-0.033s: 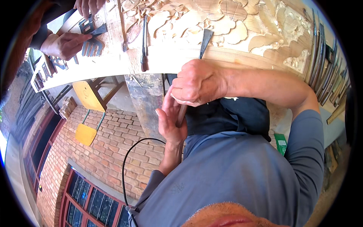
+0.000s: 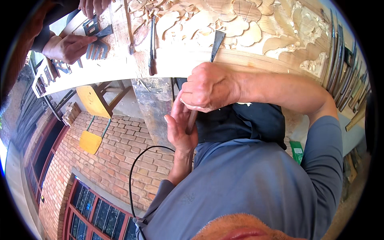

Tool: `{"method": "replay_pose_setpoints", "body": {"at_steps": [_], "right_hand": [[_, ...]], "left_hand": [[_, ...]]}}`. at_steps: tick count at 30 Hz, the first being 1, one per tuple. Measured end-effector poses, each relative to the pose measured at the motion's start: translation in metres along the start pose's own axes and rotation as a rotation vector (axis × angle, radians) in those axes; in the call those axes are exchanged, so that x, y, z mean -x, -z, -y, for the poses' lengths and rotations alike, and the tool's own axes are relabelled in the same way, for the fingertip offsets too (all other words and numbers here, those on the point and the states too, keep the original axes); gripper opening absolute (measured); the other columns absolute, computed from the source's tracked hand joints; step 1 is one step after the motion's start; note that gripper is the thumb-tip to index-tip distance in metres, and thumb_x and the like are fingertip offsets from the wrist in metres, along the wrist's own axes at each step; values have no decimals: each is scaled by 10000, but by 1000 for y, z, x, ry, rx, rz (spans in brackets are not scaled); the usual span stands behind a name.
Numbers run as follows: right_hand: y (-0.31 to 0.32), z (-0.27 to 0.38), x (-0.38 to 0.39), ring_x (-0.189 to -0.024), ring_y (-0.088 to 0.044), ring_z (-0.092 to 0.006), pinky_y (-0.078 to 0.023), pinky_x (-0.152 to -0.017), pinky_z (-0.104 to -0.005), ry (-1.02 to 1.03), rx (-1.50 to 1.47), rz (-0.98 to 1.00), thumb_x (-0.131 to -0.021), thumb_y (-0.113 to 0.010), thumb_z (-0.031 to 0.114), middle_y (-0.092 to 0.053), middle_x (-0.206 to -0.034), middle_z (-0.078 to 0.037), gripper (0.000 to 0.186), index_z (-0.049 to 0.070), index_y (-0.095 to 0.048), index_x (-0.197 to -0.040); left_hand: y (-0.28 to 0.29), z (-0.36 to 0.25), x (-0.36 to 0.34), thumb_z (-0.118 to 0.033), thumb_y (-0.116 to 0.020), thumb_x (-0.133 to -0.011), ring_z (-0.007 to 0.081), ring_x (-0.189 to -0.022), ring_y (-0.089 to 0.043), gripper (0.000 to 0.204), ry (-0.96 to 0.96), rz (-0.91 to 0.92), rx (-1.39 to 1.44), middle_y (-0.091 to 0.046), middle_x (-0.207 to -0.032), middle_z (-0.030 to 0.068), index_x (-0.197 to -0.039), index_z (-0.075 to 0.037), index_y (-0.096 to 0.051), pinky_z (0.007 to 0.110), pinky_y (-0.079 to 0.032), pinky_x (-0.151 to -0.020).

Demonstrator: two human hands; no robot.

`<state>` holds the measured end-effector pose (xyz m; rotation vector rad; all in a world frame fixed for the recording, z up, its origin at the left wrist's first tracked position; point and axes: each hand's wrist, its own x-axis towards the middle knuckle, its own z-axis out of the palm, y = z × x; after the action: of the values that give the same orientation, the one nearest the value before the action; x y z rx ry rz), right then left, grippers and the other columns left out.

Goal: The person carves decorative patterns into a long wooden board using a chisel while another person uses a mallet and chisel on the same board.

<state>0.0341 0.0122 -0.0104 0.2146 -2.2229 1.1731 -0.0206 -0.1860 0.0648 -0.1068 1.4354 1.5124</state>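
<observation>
A flared flat chisel slants across the near edge of the carved wooden panel. Its dark blade rests over the wood, pointing away from me. My right hand is closed in a fist round the chisel, hiding its middle. The handle's reddish-brown end comes out below the fist and lies along the palm of my left hand. That palm is turned up, thumb apart and fingers stretched out; the right fist covers part of the fingers. Low cloud-like shapes and loose shavings cover the panel beyond.
Another narrow chisel lies on the panel to the left. Several long tools line the right side. At upper left, another person's hand holds a dark blade near flat dark pieces. A yellow chair stands on the brick floor.
</observation>
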Motion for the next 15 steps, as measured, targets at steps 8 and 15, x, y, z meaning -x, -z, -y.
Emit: {"method": "replay_pose_setpoints", "body": {"at_steps": [8, 15], "right_hand": [[-5, 0, 3, -597, -677, -220, -545, -518, -370, -33, 32, 51, -843, -728, 189, -635, -687, -32, 239, 133, -578, -665], [-6, -1, -5, -611, -700, -248, -567, -530, -377, -132, -69, -12, -830, -748, 154, -663, -698, -44, 211, 130, -606, -675]], "left_hand": [[11, -2, -5, -816, -397, -1081, 348, -1571, -482, 1093, 10, 3, -8, -526, -1667, 251, -1690, 89, -340, 490, -327, -1319], [21, -5, -20, -782, -421, -1093, 344, -1501, -563, 1044, -4, -7, -2, -606, -1591, 244, -1642, 105, -418, 477, -375, -1290]]}}
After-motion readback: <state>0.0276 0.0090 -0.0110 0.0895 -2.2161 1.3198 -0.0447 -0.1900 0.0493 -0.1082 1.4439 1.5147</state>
